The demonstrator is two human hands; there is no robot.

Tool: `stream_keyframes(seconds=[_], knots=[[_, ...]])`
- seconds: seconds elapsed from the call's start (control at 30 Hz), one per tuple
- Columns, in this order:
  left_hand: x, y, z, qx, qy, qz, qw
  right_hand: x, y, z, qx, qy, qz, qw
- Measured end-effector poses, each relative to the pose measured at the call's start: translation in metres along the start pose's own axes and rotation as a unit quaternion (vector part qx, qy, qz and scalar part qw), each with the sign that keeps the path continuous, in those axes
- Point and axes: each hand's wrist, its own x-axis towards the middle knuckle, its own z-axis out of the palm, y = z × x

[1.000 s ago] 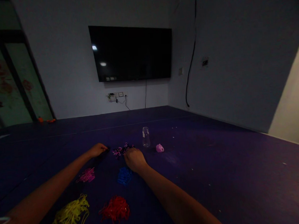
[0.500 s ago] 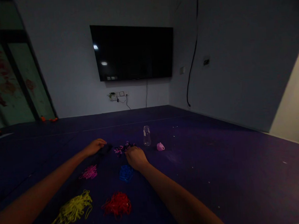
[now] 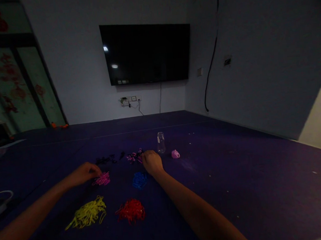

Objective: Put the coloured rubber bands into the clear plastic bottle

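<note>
My left hand (image 3: 89, 171) is at the left edge of a pile of pink rubber bands (image 3: 103, 179), thumb and fingers pinched together at the tips. Whatever the pinch holds is too small to tell. My right hand (image 3: 152, 162) rests by a mixed heap of pink and black bands (image 3: 134, 156), its fingers curled down and the tips hidden. Scattered black bands (image 3: 105, 160) lie beyond my left hand. A blue pile (image 3: 139, 180) sits below my right wrist. Nearer to me are yellow bands (image 3: 88, 213) and red bands (image 3: 131, 211).
A clear bottle (image 3: 161, 143) stands upright, uncapped, just beyond my right hand. Right of it lies a pink cap with a loop (image 3: 175, 154). A white-handled container (image 3: 2, 202) is at the left edge. A television (image 3: 147, 54) hangs on the wall behind the dark purple floor (image 3: 234, 173).
My left hand has moved back and left from near the black bands to the pink pile, uncovering the black bands. My right hand stays at the mixed heap. The view has shifted slightly left.
</note>
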Motion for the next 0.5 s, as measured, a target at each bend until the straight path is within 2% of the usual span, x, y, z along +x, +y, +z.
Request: stream_keyframes(seconds=[0.13,0.23,0.3,0.33,0.4,0.5], knots=[[-0.003,0.000,0.009,-0.027,0.063,-0.014,0.998,0.002,0.011,0.007,0.062,0.036,0.028,0.997],[-0.006,-0.006,0.023,-0.029,0.199,0.012,0.979,0.008,0.016,0.009,0.095,0.039,0.041,0.994],[-0.008,-0.012,0.034,-0.015,0.310,0.033,0.950,0.016,0.016,0.007,0.091,-0.008,0.043,0.995],[-0.008,-0.014,0.039,-0.010,0.340,0.037,0.940,0.022,0.014,0.005,0.077,-0.048,0.043,0.995],[-0.008,-0.019,0.046,-0.012,0.363,0.035,0.931,0.037,0.009,0.000,0.040,-0.134,0.041,0.989],[-0.007,-0.025,0.049,-0.043,0.366,0.015,0.929,0.063,0.000,-0.006,0.013,-0.209,0.042,0.977]])
